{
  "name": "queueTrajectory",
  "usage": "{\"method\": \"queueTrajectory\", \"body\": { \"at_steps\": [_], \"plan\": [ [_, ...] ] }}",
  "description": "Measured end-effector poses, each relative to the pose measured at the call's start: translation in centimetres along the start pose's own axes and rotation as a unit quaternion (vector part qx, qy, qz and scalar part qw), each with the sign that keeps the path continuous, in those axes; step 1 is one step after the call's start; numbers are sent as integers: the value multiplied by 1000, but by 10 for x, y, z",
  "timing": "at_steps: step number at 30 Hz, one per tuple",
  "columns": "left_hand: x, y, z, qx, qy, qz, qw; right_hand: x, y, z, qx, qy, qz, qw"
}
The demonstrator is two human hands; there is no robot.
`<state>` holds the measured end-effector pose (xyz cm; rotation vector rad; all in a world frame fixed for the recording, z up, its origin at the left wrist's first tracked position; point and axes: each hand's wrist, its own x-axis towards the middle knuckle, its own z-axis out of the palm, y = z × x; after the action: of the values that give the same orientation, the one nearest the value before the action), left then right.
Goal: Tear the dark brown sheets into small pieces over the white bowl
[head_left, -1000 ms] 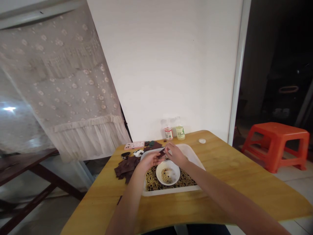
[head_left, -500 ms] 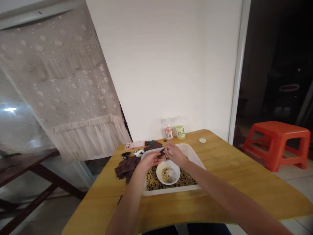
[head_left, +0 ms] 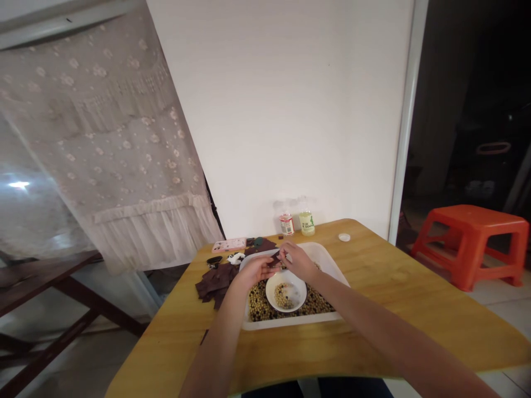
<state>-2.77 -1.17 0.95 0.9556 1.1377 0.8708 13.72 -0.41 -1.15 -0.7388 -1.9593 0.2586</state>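
Here's the whole scene: a white wall straight ahead, a lace curtain (head_left: 103,138) hanging down on the left, and a dark wooden table (head_left: 45,282) low beyond it. Over on the right, an orange plastic stool (head_left: 468,243) stands on the floor by a dark doorway. Front and centre is the yellow wooden tabletop (head_left: 174,342), and on it sits a white rectangular tray (head_left: 292,325) filled with a mix of pale and dark beans (head_left: 265,304). A white bowl (head_left: 286,305) rests right in among those beans, with a smaller mix of beans (head_left: 283,296) inside it.

Both arms reach in from the bottom, and the hands meet just above the tray's far half. The right hand (head_left: 297,262) has its fingers (head_left: 284,253) pinched closed on a small dark brown scrap (head_left: 274,261). The left hand (head_left: 255,271) is palm up beside it, fingers (head_left: 269,262) partly open and reaching to that same scrap; whether they grip it, you can't tell from here.

Left of the tray lies a heap of dark brown pieces (head_left: 213,283), with a pink phone (head_left: 228,245) behind it. Along the back stand two small bottles (head_left: 286,224) (head_left: 307,223), and a white cap (head_left: 344,237) sits off to the right.
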Motion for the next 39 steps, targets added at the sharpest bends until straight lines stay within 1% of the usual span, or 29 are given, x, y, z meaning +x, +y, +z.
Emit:
{"method": "queueTrajectory", "body": {
  "at_steps": [7,17,31,39],
  "plan": [
    [0,0,-1,-3,-6,4,1000,0,1,0,-1,4,-3,1000],
    [0,0,-1,12,2,2,1000,0,-3,-2,-7,1,-1,1000],
    [-3,2,2,10,6,0,1000,0,-3,-1,-17,-1,-3,1000],
    [-1,1,0,15,8,2,1000,-1,-3,-1,-15,-1,-4,1000]
  ]
}}
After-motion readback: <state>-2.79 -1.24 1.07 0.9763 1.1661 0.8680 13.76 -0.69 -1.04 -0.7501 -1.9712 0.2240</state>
